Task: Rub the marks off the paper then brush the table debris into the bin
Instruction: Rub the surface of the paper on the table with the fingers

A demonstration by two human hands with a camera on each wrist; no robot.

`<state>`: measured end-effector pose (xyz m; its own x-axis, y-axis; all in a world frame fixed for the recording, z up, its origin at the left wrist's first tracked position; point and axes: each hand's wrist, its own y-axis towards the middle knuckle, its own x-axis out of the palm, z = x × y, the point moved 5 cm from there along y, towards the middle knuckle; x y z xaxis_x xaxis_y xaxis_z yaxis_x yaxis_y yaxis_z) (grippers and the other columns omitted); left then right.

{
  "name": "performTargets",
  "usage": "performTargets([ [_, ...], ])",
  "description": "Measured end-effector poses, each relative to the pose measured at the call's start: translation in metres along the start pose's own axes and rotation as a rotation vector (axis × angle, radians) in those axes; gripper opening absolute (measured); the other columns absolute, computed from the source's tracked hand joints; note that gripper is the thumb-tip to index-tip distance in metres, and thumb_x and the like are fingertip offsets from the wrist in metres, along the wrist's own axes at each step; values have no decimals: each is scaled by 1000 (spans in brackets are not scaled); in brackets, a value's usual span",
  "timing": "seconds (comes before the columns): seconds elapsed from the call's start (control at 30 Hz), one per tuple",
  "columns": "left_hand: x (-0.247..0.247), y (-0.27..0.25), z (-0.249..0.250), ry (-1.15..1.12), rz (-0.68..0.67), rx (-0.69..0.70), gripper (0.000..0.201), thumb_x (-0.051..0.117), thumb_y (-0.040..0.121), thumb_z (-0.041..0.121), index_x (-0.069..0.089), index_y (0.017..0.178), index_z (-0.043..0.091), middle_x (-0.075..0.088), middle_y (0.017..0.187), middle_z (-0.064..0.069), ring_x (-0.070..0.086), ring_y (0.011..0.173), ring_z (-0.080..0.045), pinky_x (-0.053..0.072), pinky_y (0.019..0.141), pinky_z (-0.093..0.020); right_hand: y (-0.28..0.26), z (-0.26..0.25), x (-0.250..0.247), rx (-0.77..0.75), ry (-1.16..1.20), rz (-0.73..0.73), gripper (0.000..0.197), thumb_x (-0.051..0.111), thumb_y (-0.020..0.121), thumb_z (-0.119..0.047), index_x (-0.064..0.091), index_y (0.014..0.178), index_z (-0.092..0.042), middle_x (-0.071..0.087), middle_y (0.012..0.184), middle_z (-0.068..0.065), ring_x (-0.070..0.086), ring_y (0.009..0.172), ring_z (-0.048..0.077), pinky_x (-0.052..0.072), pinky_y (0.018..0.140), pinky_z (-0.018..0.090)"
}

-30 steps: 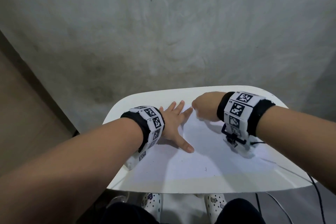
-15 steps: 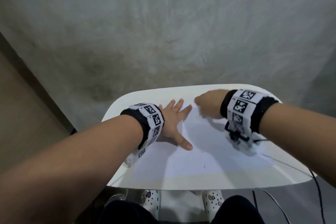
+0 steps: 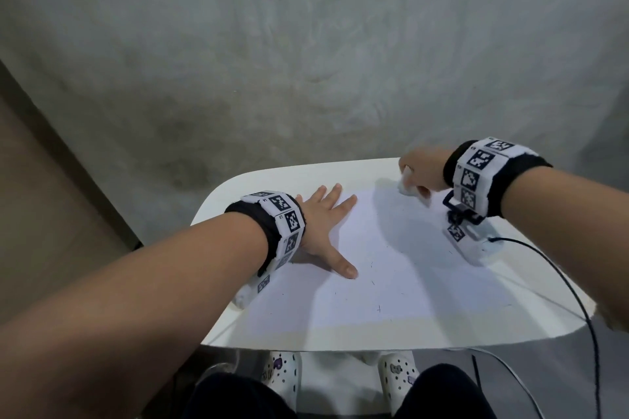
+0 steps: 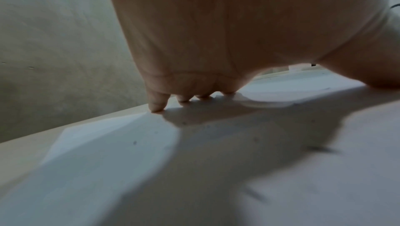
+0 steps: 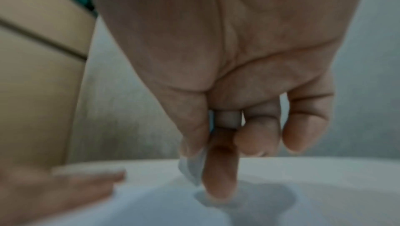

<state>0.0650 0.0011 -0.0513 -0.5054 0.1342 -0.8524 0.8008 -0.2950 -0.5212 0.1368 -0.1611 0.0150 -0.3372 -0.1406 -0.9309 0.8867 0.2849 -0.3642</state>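
Observation:
A white sheet of paper lies on the small white table, with a few short dark marks near its front. My left hand lies flat on the sheet's left side, fingers spread and straight; the left wrist view shows those fingertips touching the paper. My right hand is at the sheet's far right corner and pinches a small white eraser. In the right wrist view the eraser sits between thumb and index finger, just above the paper.
A black cable runs from my right wrist over the table's right edge. A grey wall stands behind the table and a beige panel is at the left. My feet in white clogs show below the front edge. No bin is in view.
My right hand has moved to the right along the far edge of the paper with the eraser. My left hand has stayed flat in the same spot.

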Motion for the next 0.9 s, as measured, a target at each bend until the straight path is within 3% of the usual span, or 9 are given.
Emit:
performTargets([
  [0.13, 0, 0, 0, -6, -5, 1, 132, 68, 68, 75, -26, 150, 32, -34, 157, 0, -27, 146, -23, -3, 118, -58, 1, -25, -5, -216, 37, 153, 15, 51, 88, -15, 65, 93, -12, 71, 85, 1, 60, 75, 23, 43, 61, 25],
  [0.2, 0, -1, 0, -13, -1, 4, 131, 68, 68, 75, -25, 150, 32, -34, 157, 0, -27, 146, -23, -3, 118, -58, 0, -31, 1, -290, -98, 189, 14, 58, 85, -21, 69, 93, -19, 69, 88, 0, 62, 88, 26, 46, 69, 28],
  [0.27, -1, -1, 0, -9, 2, 7, 132, 68, 68, 75, -25, 150, 32, -34, 157, 0, -26, 147, -23, -3, 118, -58, -7, -26, 5, -303, -241, 208, 7, 58, 83, -23, 65, 82, -24, 62, 80, -6, 58, 86, 24, 40, 65, 26],
  [0.37, -1, -1, 0, -7, -3, 7, 132, 67, 69, 75, -26, 150, 30, -34, 157, 0, -27, 146, -22, -3, 119, -57, -12, -8, 5, -221, -447, 74, 16, 58, 86, -20, 53, 75, -30, 50, 72, -13, 52, 85, 20, 34, 64, 22],
  [0.47, 0, -2, 1, 2, -5, 2, 131, 67, 69, 75, -26, 150, 29, -35, 157, -1, -28, 146, -23, -3, 119, -57, -8, -7, -3, -143, -459, -84, 10, 64, 85, -18, 66, 90, -26, 61, 89, -3, 51, 82, 19, 38, 72, 23],
  [0.6, 1, -1, -1, 5, 1, 5, 132, 66, 68, 78, -26, 150, 32, -34, 157, 0, -27, 146, -23, -3, 118, -58, 1, -42, -14, -241, -364, 179, 19, 61, 84, -20, 71, 101, -24, 69, 93, 0, 61, 87, 24, 39, 68, 23],
  [0.67, 2, 1, -3, -10, 1, 4, 132, 66, 66, 78, -26, 150, 33, -34, 157, 1, -28, 146, -23, -4, 118, -59, 2, -50, -6, -290, -406, 214, 24, 57, 82, -19, 72, 101, -20, 71, 100, 5, 65, 90, 28, 36, 62, 22],
  [0.8, 2, 1, -3, -9, 1, 2, 133, 67, 66, 77, -26, 150, 33, -35, 157, 1, -28, 146, -22, -5, 118, -59, -5, -9, 1, -227, -395, 173, 20, 59, 83, -26, 71, 100, -25, 70, 101, -1, 63, 101, 26, 42, 71, 24],
  [0.9, 2, 1, -2, -5, 5, -1, 133, 67, 66, 78, -26, 150, 32, -35, 157, 1, -28, 146, -22, -6, 118, -58, -8, 15, -3, -75, -425, 7, 10, 61, 85, -21, 71, 87, -24, 65, 84, -5, 59, 89, 24, 39, 70, 24],
])
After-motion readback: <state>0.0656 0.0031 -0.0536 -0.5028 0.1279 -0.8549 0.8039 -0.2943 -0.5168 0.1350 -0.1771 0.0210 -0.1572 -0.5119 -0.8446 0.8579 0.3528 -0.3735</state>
